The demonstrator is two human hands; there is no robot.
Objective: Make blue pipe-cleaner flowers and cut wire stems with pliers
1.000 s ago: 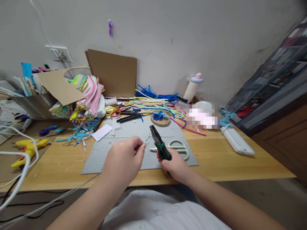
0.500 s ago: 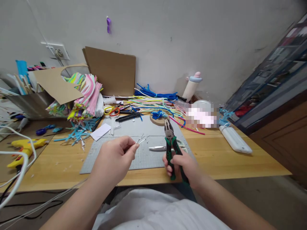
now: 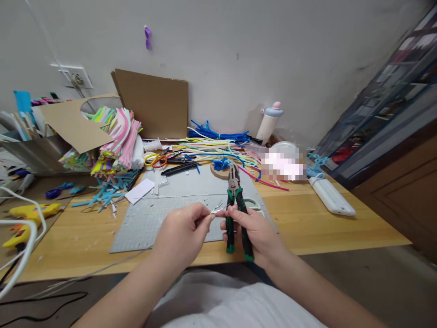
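Thin wires [image 3: 217, 207] with splayed tips are pinched between the thumb and forefinger of my left hand [image 3: 186, 230]. My right hand [image 3: 261, 230] is wrapped round green and black pliers [image 3: 235, 191], whose jaws point away from me. The right thumb and forefinger meet near the wire ends, close to the left fingertips; whether they grip the wire I cannot tell. Beneath both hands lies a grey cutting mat [image 3: 136, 228]. Scissors with pale handles [image 3: 255, 205] rest on it, partly hidden by the right hand and pliers.
A cardboard disc [image 3: 218, 172] carries a blue fuzzy piece behind the pliers. Coloured pipe cleaners [image 3: 211, 148] lie along the back. A yellow glue gun [image 3: 34, 210] is at the left, a white power bank-like object [image 3: 332, 196] at the right. Cardboard [image 3: 153, 105] leans on the wall.
My left hand has moved right with the wires, up to my right hand. The right thumb and forefinger have shifted toward the wire ends. The view has turned slightly right.
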